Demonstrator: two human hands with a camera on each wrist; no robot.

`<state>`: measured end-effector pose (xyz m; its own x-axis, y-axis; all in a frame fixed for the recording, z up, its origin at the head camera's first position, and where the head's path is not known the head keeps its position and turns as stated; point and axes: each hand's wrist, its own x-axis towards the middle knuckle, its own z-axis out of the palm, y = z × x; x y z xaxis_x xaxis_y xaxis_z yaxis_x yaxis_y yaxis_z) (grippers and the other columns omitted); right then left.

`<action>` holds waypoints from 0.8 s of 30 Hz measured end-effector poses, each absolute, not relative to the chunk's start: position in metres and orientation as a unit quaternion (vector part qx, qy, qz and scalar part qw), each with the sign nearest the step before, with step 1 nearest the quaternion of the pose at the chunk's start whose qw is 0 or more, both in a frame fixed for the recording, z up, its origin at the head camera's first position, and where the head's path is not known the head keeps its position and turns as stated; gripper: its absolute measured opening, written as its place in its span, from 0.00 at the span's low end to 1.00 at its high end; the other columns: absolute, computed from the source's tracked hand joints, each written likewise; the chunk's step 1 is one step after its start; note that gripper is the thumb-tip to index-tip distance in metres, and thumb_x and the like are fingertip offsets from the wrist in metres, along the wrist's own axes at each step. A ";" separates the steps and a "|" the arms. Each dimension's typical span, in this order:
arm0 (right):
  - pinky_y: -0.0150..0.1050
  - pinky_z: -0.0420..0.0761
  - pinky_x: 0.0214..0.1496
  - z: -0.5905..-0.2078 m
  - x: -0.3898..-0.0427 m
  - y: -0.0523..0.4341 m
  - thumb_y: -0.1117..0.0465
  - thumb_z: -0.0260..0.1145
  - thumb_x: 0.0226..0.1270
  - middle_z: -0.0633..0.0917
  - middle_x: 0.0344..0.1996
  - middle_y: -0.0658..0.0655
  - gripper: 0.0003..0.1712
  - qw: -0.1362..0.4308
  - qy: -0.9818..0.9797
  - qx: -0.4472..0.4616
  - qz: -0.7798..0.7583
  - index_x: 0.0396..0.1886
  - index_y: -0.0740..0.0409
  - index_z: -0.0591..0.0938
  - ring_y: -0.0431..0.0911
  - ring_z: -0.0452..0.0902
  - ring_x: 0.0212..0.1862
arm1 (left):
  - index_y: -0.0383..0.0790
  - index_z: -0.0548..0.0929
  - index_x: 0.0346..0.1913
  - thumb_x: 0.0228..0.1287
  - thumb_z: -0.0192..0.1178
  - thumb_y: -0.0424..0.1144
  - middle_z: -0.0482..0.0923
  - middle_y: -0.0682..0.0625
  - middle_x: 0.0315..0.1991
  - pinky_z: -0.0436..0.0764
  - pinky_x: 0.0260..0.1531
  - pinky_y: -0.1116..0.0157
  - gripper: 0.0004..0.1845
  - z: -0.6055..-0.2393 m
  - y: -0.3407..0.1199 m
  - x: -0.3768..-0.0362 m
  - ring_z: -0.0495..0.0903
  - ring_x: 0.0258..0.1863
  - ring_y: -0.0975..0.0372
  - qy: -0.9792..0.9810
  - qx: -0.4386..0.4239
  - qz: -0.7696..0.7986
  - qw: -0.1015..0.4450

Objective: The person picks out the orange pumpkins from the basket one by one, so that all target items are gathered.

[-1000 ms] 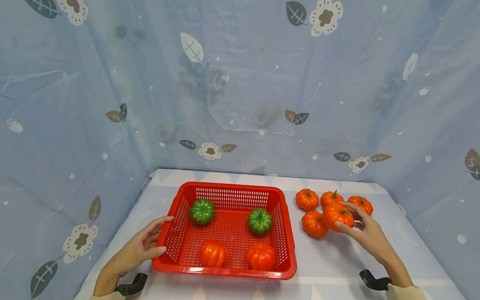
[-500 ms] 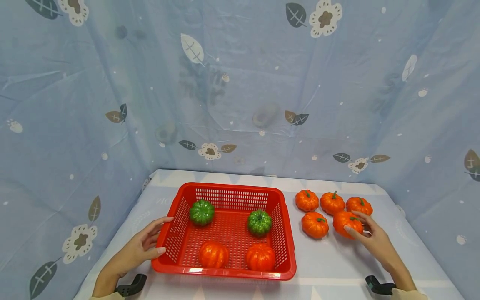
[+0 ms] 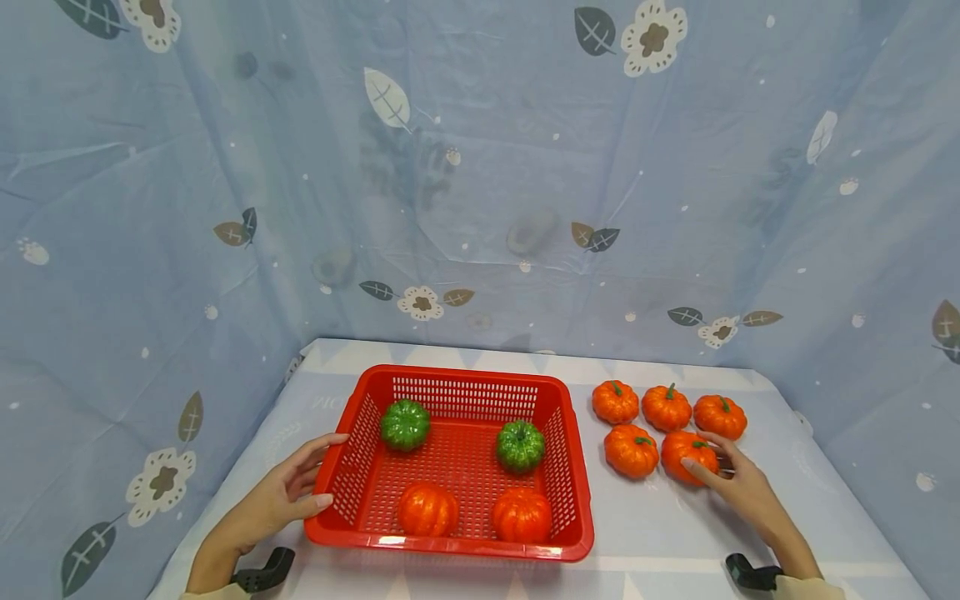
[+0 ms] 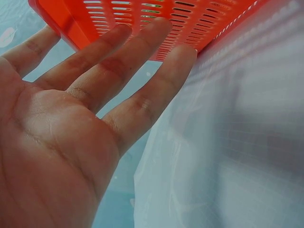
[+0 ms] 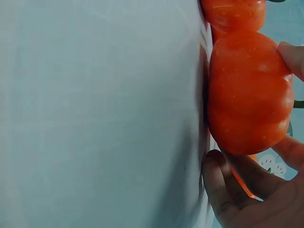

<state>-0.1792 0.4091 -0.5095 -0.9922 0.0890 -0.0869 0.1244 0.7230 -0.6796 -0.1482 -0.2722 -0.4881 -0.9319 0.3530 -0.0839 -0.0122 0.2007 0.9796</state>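
Note:
At the right of the table my right hand (image 3: 738, 479) holds an orange toy pumpkin (image 3: 686, 458) with a green stem, thumb on one side and fingers round the other. In the right wrist view this pumpkin (image 5: 249, 95) sits down on the tablecloth, with another orange pumpkin (image 5: 237, 14) just past it. My left hand (image 3: 281, 496) rests against the left side of a red plastic basket (image 3: 450, 550). Its fingers (image 4: 147, 99) reach out fairly straight to the slotted wall in the left wrist view. Inside the basket lie two green pumpkins (image 3: 405, 425) and two red-orange ones (image 3: 427, 509).
Several more orange pumpkins stand close together beside the held one: one to its left (image 3: 631, 452) and a row behind, with its middle pumpkin (image 3: 667, 408). A pale patterned cloth covers the table (image 3: 615, 533). Blue floral curtain (image 3: 480, 208) encloses the back and sides.
My right hand has brought its pumpkin down and rightward from over the group to the table, in front of the back row. The left hand and basket have stayed put.

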 end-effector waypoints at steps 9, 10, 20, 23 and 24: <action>0.57 0.75 0.50 -0.507 -0.179 0.408 0.35 0.60 0.62 0.65 0.63 0.70 0.48 0.006 0.931 0.041 -0.362 0.72 0.57 0.59 0.63 0.69 0.55 | 0.59 0.60 0.71 0.61 0.63 0.33 0.58 0.43 0.69 0.78 0.51 0.62 0.38 -0.487 -0.271 -0.147 0.65 0.64 0.45 0.771 0.109 0.612 0.141; 0.58 0.75 0.50 -0.506 -0.178 0.408 0.35 0.60 0.62 0.65 0.63 0.70 0.47 -0.002 0.932 0.038 -0.359 0.72 0.58 0.59 0.63 0.69 0.55 | 0.59 0.60 0.71 0.61 0.62 0.33 0.58 0.43 0.69 0.78 0.51 0.62 0.38 -0.486 -0.271 -0.147 0.66 0.63 0.45 0.770 0.109 0.612 0.142; 0.62 0.71 0.52 -0.469 -0.175 0.394 0.42 0.62 0.65 0.70 0.60 0.69 0.41 -0.073 0.937 0.006 -0.342 0.68 0.63 0.63 0.63 0.66 0.57 | 0.60 0.60 0.71 0.61 0.63 0.32 0.59 0.42 0.69 0.79 0.50 0.61 0.38 -0.488 -0.271 -0.148 0.66 0.63 0.44 0.763 0.109 0.621 0.142; 0.59 0.73 0.52 -0.457 -0.177 0.384 0.45 0.63 0.65 0.72 0.58 0.66 0.38 -0.099 0.937 -0.016 -0.334 0.67 0.61 0.66 0.60 0.68 0.56 | 0.60 0.60 0.71 0.60 0.63 0.32 0.59 0.43 0.69 0.79 0.50 0.61 0.39 -0.488 -0.272 -0.148 0.66 0.63 0.44 0.762 0.106 0.623 0.142; 0.59 0.73 0.52 -0.454 -0.178 0.380 0.45 0.63 0.65 0.72 0.58 0.65 0.36 -0.107 0.937 -0.025 -0.332 0.66 0.60 0.67 0.60 0.69 0.56 | 0.61 0.60 0.71 0.60 0.63 0.32 0.59 0.43 0.69 0.79 0.50 0.62 0.39 -0.489 -0.272 -0.148 0.66 0.63 0.45 0.762 0.104 0.623 0.142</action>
